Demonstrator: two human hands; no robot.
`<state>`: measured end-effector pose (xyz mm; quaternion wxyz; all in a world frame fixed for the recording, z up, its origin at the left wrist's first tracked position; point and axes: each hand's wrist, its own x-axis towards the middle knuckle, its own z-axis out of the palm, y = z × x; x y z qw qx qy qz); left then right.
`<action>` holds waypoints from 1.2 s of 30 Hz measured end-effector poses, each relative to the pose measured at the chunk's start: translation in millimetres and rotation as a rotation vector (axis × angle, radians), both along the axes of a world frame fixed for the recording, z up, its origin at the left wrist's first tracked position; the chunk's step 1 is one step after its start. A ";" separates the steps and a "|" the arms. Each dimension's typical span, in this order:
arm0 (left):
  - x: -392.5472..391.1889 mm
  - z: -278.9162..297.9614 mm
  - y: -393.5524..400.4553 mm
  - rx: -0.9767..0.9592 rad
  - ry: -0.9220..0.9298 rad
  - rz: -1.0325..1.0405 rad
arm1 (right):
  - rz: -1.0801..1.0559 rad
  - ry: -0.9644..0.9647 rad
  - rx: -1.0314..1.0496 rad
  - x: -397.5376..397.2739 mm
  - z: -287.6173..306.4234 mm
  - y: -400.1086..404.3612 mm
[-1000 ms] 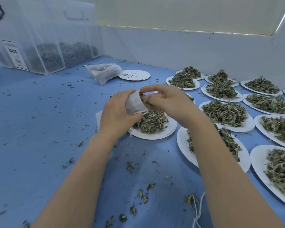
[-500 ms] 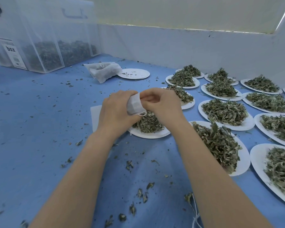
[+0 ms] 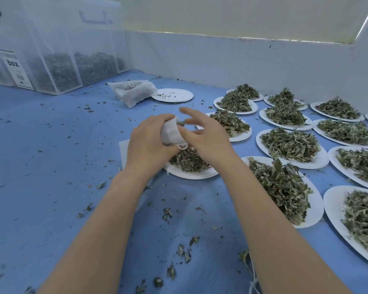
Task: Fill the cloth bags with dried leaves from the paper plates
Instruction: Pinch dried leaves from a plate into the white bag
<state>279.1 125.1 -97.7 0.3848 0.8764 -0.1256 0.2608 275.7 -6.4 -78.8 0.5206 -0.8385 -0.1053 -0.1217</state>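
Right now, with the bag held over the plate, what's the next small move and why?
Probably lower the right hand, its fingers spread and holding nothing, to the leaves on the plate just beneath and pinch up more. The left hand grips the cloth bag, mouth toward the right hand.

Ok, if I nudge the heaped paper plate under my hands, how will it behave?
The paper plate is thin, so it probably slides easily and flexes if lifted by one edge. Its dried leaves lie loose and heaped; a jolt likely scatters some, as the blue table already shows.
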 end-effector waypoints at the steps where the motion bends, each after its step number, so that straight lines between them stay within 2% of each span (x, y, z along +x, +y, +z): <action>1: -0.1 0.3 0.4 -0.011 0.010 0.002 | 0.023 0.010 0.031 -0.6 0.8 -0.6; 4: 1.2 0.8 2.9 0.001 0.055 0.041 | -0.014 -0.012 0.078 0.4 3.0 -4.2; 8: 3.6 0.8 3.5 0.114 0.061 0.049 | -0.035 -0.115 0.043 0.3 5.9 -5.9; 11: 3.0 -0.4 1.9 0.137 0.029 0.033 | -0.036 -0.124 -0.090 -1.0 7.1 -2.7; 14: 1.8 0.9 -3.6 0.190 -0.002 -0.005 | 0.056 -0.071 -0.299 -1.5 9.7 1.0; 17: 1.2 1.4 -10.0 0.273 0.010 -0.025 | 0.149 0.029 -0.361 -2.4 12.6 3.2; 22: -0.6 2.5 -3.4 0.281 -0.051 -0.026 | 0.178 0.041 -0.221 -3.1 11.9 -1.1; 25: 0.5 2.5 6.9 0.364 -0.076 0.040 | 0.182 0.023 -0.150 -4.8 13.3 -2.3; 28: 0.5 2.6 16.2 0.361 -0.085 0.121 | 0.116 0.016 -0.005 -4.7 17.9 -10.8; 29: 0.9 2.5 18.0 0.351 -0.088 0.141 | 0.063 0.000 -0.031 -4.2 20.0 -14.9; 31: 1.3 2.4 19.6 0.345 -0.088 0.161 | -0.034 0.007 -0.272 -3.2 24.8 -23.6; 34: 1.4 1.1 19.4 0.374 -0.059 0.169 | -0.049 0.212 -0.683 -4.7 26.8 -28.9; 36: 1.2 0.1 19.5 0.381 -0.057 0.171 | -0.011 0.319 -0.764 -5.9 24.7 -27.5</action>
